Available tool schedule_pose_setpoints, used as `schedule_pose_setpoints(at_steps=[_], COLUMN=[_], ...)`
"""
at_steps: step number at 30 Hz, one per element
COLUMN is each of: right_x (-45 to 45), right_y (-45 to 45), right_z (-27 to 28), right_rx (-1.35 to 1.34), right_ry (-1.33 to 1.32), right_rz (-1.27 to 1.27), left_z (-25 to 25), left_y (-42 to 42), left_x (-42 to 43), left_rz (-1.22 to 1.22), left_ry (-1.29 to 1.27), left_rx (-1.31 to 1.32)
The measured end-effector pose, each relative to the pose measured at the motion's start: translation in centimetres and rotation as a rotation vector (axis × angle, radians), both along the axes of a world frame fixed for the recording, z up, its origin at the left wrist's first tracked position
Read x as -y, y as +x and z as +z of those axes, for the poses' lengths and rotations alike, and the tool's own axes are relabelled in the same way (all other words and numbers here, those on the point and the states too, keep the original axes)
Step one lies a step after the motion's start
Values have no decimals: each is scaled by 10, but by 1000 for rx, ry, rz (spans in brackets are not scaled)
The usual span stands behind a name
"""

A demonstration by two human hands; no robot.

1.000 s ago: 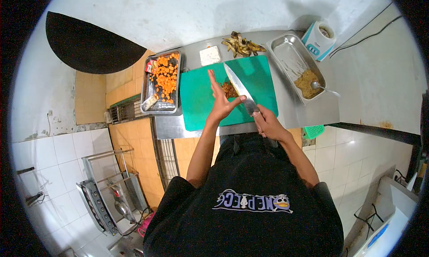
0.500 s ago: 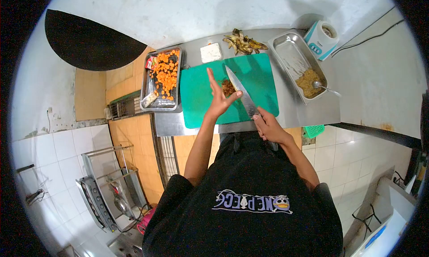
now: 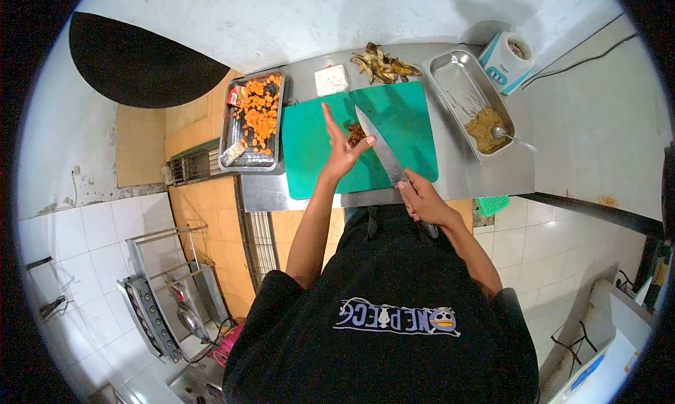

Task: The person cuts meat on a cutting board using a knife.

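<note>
A large kitchen knife (image 3: 380,147) is gripped by its handle in my right hand (image 3: 424,200), its blade slanting up and left over the green cutting board (image 3: 309,158). Just left of the blade lies a small heap of chopped brown food (image 3: 354,132), whose kind I cannot make out. My left hand (image 3: 342,151) stands on the other side of this heap with its fingers stretched out and the thumb spread toward the blade. It holds nothing. Part of the heap is hidden behind the left thumb.
On the left, a metal tray (image 3: 278,123) holds orange carrot pieces (image 3: 260,112). Behind the board sit a white block (image 3: 331,80) and dark banana-like peels (image 3: 383,65). To the right are a steel pan (image 3: 450,70) with brown mash (image 3: 485,130), a spoon (image 3: 500,132) and a white-blue appliance (image 3: 508,63).
My left hand has shifted slightly left, and its thumb sits a little farther from the blade. The right hand and knife look nearly the same.
</note>
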State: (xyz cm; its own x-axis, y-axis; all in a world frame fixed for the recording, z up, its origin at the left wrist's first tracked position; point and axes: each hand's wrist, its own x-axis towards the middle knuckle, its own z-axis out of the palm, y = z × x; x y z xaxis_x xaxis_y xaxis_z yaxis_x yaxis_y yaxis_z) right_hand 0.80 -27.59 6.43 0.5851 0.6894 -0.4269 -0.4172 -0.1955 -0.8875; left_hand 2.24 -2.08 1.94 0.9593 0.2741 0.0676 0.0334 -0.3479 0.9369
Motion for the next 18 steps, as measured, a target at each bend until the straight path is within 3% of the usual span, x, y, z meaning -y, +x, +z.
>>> schedule_pose_setpoints(at_steps=[18], right_x=[5], right_y=[-6], right_z=[1], right_rx=[-41], right_ry=[5], right_rz=[62], left_z=[-7], left_y=[3], left_x=[-6], left_rz=[42], left_ry=[20], left_rx=[29])
